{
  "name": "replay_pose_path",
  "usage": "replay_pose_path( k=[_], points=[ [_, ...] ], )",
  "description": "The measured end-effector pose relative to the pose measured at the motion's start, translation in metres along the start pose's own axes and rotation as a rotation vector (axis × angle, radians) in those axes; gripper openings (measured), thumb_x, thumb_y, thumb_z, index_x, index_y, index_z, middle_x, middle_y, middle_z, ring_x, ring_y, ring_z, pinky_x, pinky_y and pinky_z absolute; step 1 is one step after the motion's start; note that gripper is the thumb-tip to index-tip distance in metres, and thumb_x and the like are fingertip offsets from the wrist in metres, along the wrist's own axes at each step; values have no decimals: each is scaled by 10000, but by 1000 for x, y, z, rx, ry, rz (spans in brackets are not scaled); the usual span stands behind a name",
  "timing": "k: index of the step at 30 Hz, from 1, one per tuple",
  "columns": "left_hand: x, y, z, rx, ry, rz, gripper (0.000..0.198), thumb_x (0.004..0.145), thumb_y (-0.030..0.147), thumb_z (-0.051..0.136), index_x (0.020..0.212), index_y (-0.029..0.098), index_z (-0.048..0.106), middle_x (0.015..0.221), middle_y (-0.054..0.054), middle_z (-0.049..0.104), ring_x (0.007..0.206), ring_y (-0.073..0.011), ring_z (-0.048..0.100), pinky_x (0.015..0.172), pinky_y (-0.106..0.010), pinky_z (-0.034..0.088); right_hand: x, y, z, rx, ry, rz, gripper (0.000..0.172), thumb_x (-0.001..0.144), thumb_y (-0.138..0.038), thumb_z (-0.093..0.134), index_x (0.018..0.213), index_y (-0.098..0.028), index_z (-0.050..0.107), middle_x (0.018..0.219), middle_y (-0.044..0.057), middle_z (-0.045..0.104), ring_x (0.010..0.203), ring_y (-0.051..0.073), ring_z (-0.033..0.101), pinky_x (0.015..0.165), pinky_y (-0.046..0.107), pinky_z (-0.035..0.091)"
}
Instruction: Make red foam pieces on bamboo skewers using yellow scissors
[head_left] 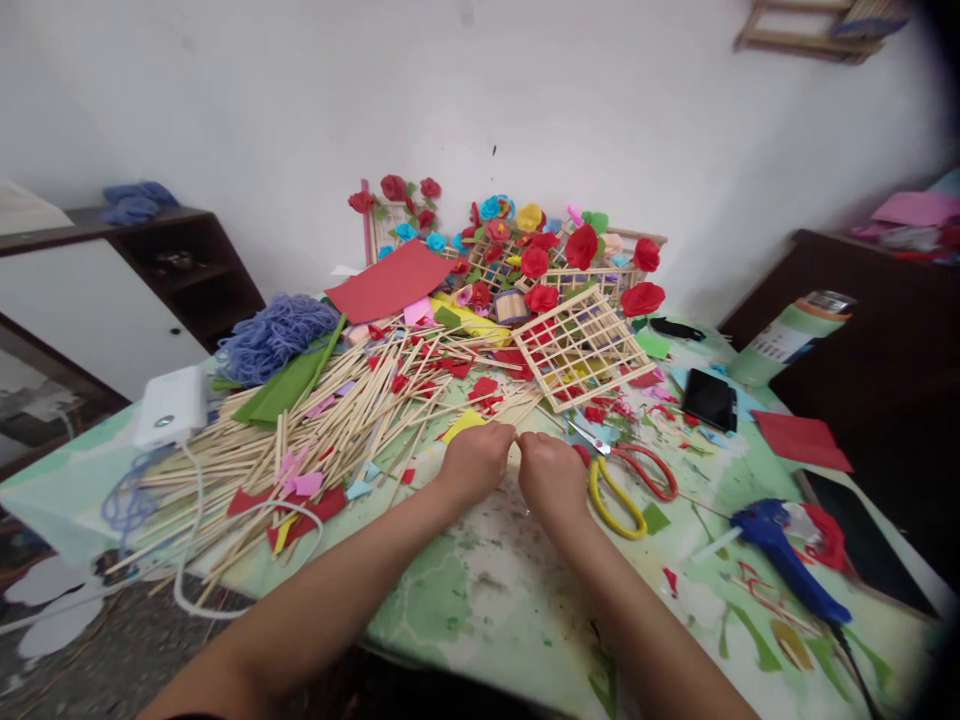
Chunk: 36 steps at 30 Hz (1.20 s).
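Scissors (603,449) slant beside the right hand (553,476), farther from the left hand (475,463); whether either curled grip pinches anything, I cannot tell.

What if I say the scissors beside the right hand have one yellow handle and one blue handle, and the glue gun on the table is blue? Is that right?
Not quite: one handle is red, not blue, as the head view shows. The scissors beside the right hand do have one yellow handle, and the glue gun on the table is blue.
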<state>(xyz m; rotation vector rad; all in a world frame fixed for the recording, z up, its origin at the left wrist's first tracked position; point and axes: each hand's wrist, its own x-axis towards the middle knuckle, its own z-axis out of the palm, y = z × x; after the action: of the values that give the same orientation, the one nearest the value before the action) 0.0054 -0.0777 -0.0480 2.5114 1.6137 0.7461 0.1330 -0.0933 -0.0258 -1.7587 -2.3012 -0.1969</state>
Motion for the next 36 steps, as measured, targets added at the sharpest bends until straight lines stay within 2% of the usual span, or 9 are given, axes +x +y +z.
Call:
replay_pose_path(
  k=[3,5,9,12,17,20,26,29,36],
  points=[
    [2,-3,-2,-260,126,-33,237,867,247,355,850,174,580,793,-73,620,778,-177,560,760,-312,414,2,0,-1,113,40,11,267,780,-53,388,916,-138,601,818,111,628,790,211,565,656,289,365],
    [4,-4,-4,-587,154,-129,232,858,297,394,810,168,581,757,-54,617,740,-159,563,740,-301,424,3,2,1,330,70,38,325,779,-57,362,1008,-127,582,839,105,628,799,197,560,698,291,392],
    [7,-2,-1,-1388,128,-383,232,791,359,519,817,135,575,741,-39,623,684,-123,575,706,-275,442,3,3,10,1030,39,210,324,816,-188,355,1101,-119,492,756,53,633,655,152,578,637,282,457],
    [6,2,4,-1702,72,-458,245,741,345,600,821,114,592,773,-51,636,687,-117,582,722,-272,439,3,0,16,1319,8,350,330,780,-274,447,1073,-124,469,743,49,647,660,161,605,606,283,476],
    [4,9,6,-1795,24,-458,278,730,340,623,846,88,627,831,-92,656,676,-124,594,662,-247,446,0,-7,20,1326,68,389,305,750,-279,493,1024,-145,499,690,21,650,666,163,616,672,299,474],
    [2,11,5,-1780,1,-497,322,726,362,624,907,95,619,867,-106,660,657,-133,607,631,-253,459,-2,-13,20,1358,51,383,301,750,-267,493,1031,-160,501,665,2,633,612,154,606,618,280,472],
    [1,12,3,-1769,-47,-523,334,695,379,651,894,115,605,868,-100,659,632,-146,622,555,-235,468,-1,-17,19,1572,47,401,268,715,-273,548,964,-178,516,801,14,624,608,143,611,581,274,486],
    [2,12,1,-1756,-59,-533,301,687,353,660,850,108,596,824,-87,655,598,-128,609,527,-220,465,-1,-17,17,1649,24,412,272,693,-266,581,945,-182,521,774,6,630,585,144,609,587,288,489],
    [3,8,-2,-1773,-1,-629,277,682,347,658,836,148,541,718,-12,622,368,-24,415,322,-138,258,-7,-19,15,1834,-161,459,370,681,-275,615,1017,-181,490,618,-22,634,545,135,602,578,268,462]
  ],
)
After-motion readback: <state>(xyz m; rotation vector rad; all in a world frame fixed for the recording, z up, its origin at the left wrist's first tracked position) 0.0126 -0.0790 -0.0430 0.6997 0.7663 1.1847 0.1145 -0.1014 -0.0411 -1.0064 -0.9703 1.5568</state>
